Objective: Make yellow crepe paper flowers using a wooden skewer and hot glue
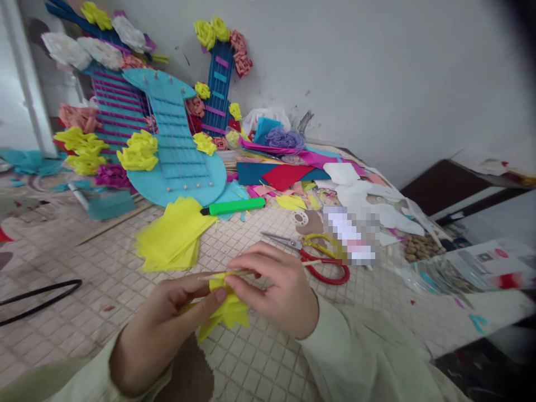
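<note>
Yellow tissue paper (pixel 229 310) hangs between my hands, its upper edge against a thin wooden stick (pixel 310 263). My left hand (pixel 167 315) pinches the paper between thumb and fingers at the stick's left end. With bent fingers, my right hand (pixel 278 285) grips the stick and touches the paper's top edge. Just beyond my hands lies a stack of yellow tissue sheets (pixel 173 237), with a green marker (pixel 237 206) by its upper right corner. Scissors (pixel 330 272) with red and yellow handles rest beside my right hand, partly behind it.
Blue paper-covered harp-like pieces (pixel 176 151) with strings and paper flowers stand against the wall at the back left. Paper scraps (pixel 288 201), purple yarn (pixel 285 138) and white paper (pixel 364 195) crowd the back. A black loop (pixel 46 298) lies left; nuts or pebbles (pixel 419 247) sit right.
</note>
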`<state>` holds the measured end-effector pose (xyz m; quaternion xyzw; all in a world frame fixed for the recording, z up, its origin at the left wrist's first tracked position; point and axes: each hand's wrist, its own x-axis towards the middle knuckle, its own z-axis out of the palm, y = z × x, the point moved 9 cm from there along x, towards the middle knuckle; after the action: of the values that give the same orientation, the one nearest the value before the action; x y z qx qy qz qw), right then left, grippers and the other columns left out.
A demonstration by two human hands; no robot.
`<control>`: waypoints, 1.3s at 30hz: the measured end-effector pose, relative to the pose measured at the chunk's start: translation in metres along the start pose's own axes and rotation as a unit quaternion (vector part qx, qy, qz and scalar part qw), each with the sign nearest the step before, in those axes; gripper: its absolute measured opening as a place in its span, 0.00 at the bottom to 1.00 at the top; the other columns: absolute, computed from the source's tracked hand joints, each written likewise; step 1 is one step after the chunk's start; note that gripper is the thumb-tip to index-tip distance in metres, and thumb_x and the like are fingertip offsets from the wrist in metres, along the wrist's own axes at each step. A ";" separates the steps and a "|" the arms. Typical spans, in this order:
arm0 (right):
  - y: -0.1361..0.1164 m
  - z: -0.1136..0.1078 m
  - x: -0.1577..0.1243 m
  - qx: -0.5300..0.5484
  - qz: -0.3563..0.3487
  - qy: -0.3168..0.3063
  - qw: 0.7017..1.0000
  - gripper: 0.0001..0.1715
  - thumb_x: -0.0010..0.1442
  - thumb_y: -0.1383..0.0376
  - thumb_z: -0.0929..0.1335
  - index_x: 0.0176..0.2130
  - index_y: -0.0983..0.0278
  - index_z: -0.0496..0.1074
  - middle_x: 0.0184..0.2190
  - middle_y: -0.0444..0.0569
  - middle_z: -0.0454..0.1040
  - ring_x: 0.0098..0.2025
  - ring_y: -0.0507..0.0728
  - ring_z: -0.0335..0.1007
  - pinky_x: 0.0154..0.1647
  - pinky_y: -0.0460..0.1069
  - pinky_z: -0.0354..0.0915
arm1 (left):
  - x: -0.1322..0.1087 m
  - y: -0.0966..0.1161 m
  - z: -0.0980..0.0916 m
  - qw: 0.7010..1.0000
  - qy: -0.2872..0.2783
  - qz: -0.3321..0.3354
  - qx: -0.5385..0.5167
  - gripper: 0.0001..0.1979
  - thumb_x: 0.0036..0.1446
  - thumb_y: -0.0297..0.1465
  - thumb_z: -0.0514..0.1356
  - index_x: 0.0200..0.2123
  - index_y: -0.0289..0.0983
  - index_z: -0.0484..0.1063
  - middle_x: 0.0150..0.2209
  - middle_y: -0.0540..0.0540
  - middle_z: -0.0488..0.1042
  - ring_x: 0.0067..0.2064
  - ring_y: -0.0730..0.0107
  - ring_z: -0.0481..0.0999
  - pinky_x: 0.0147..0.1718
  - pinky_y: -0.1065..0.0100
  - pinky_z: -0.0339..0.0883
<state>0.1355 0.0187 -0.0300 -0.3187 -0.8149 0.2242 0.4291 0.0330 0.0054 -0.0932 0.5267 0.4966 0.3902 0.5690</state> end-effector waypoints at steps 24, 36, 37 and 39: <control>0.005 0.002 0.000 0.019 0.022 -0.003 1.000 0.04 0.52 0.69 0.68 0.33 0.66 0.72 0.27 0.47 0.71 0.31 0.52 0.66 0.32 0.47 0.65 | 0.001 0.004 -0.005 0.999 0.024 0.031 0.035 0.09 0.49 0.31 0.58 0.34 0.47 0.76 0.32 0.53 0.80 0.32 0.71 0.76 0.37 0.71 0.70; 0.004 0.015 0.001 0.008 -0.020 -0.110 0.994 0.09 0.59 0.67 0.63 0.36 0.66 0.72 0.29 0.48 0.73 0.31 0.51 0.68 0.32 0.46 0.65 | 0.001 0.007 -0.010 0.996 0.047 0.035 0.066 0.08 0.47 0.32 0.59 0.31 0.44 0.78 0.31 0.50 0.80 0.33 0.68 0.77 0.33 0.70 0.72; 0.004 0.015 0.001 0.005 -0.023 -0.108 0.994 0.09 0.59 0.67 0.63 0.36 0.66 0.72 0.29 0.48 0.73 0.30 0.51 0.68 0.31 0.46 0.65 | 0.002 0.006 -0.009 0.997 0.042 0.032 0.060 0.09 0.47 0.32 0.59 0.31 0.44 0.77 0.32 0.50 0.80 0.33 0.68 0.77 0.34 0.70 0.72; 0.006 0.014 0.001 -0.001 -0.022 -0.097 0.995 0.09 0.58 0.67 0.64 0.36 0.66 0.73 0.29 0.48 0.73 0.30 0.51 0.68 0.31 0.46 0.65 | 0.002 0.005 -0.006 0.998 0.032 0.027 0.048 0.09 0.48 0.32 0.58 0.33 0.44 0.77 0.34 0.50 0.80 0.34 0.68 0.77 0.35 0.69 0.71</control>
<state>0.1250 0.0220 -0.0410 -0.2777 -0.8597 0.2439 0.3527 0.0276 0.0097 -0.0886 0.5541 0.5185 0.3975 0.5159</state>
